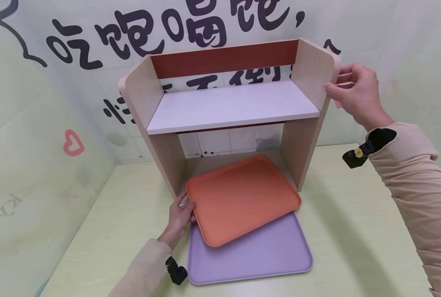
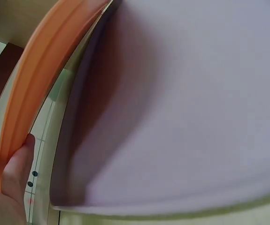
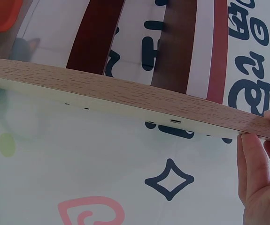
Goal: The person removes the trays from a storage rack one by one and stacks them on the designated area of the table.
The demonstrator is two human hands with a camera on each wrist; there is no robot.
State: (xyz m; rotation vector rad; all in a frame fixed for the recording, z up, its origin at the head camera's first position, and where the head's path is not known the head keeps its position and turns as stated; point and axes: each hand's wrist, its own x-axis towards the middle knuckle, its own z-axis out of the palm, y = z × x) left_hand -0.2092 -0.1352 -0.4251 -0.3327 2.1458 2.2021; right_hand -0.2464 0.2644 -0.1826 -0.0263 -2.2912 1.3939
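Note:
An orange tray (image 1: pixel 243 198) lies slanted, its back part inside the lower bay of a small wooden shelf (image 1: pixel 235 101) and its front over a purple tray (image 1: pixel 257 255). My left hand (image 1: pixel 179 216) pinches the orange tray's left edge between thumb and fingers. In the left wrist view, the orange tray's rim (image 2: pixel 36 61) stands above the purple tray (image 2: pixel 186 108), with a gap at the near side. My right hand (image 1: pixel 358 93) grips the upper front edge of the shelf's right side panel (image 3: pixel 125 93), thumb on one face and fingers on the other.
The shelf stands on a pale table (image 1: pixel 343 198) against a wall covering (image 1: pixel 75 103) with black lettering. Its white middle board (image 1: pixel 235 103) spans between the side panels above the trays. Black wrist cameras hang below both sleeves.

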